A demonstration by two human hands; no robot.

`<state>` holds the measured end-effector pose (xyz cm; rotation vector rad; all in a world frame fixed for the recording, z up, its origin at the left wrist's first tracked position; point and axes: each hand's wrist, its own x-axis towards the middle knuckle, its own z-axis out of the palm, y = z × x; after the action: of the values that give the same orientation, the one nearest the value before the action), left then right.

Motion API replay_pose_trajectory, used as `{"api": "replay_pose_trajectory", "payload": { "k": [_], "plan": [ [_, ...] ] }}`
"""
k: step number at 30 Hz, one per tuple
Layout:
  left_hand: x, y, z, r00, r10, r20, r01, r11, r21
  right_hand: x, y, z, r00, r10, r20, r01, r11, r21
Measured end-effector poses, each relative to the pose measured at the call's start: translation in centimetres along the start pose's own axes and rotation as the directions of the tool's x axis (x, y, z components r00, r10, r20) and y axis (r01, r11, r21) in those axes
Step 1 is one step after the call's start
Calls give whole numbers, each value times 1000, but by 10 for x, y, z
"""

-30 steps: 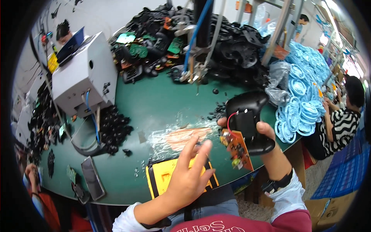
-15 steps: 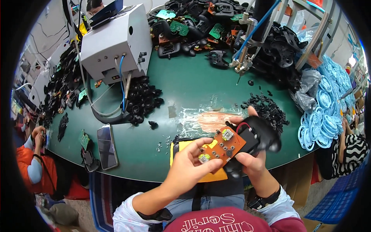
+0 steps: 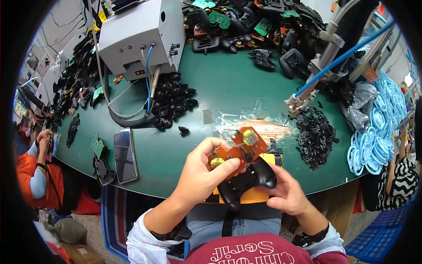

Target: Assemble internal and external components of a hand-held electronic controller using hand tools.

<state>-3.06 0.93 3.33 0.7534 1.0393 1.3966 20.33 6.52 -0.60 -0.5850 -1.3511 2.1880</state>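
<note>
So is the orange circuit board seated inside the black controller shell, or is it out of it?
Out. The left hand holds the orange circuit board raised above the black controller shell, which the right hand supports from below.

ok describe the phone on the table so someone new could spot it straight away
Start at the grey machine box at the back left of the green table and follow its hose toward the near edge. The phone lies flat there, a dark glossy slab, unlike the small black controller part and green board beside it.

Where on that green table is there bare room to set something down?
Bare green mat lies between the grey box, black knob pile and screwdriver rig. Another patch sits right of the phone. The far edge is crowded with controller shells.
</note>
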Motion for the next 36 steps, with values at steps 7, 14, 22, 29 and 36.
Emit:
{"api": "replay_pose_trajectory", "payload": {
  "k": [7, 14, 22, 29, 36],
  "plan": [
    [0, -13, 1, 999, 42, 26, -47, 961, 272, 35, -59, 4, 780, -565, 268, 411, 141, -901],
    [3, -9, 11, 983, 164, 87, -179, 719, 671, 63, -73, 16, 807, -412, 422, 417, -108, -902],
    [20, -6, 0, 997, -81, 2, 74, 922, 379, 84, -84, 4, 828, -500, 254, 359, 124, -925],
    [17, -16, -12, 980, -72, -185, 80, 996, 41, 23, -18, -16, 875, -286, 390, 432, 99, -897],
    [9, -27, -1, 991, 20, -132, -2, 991, 135, 29, -29, -20, 899, -414, 144, 297, 333, -895]
  ]
}}
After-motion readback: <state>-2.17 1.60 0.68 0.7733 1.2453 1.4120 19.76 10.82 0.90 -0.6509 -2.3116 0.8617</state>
